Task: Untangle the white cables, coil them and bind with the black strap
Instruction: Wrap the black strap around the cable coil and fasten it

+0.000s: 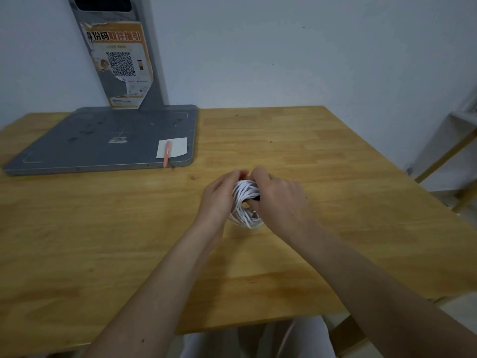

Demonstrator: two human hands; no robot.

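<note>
Both hands meet over the middle of the table (322, 156), holding a coil (245, 202) of white cable just above the wood. The left hand (219, 195) curls round the coil's left side; the right hand (277, 196) grips the right side, fingers bent over the top. A small dark patch at the right fingers may be the strap (256, 198), though it is mostly hidden. Well apart, a grey stand (103, 140) carries a paper (175, 147) and a pen (167, 153).
</note>
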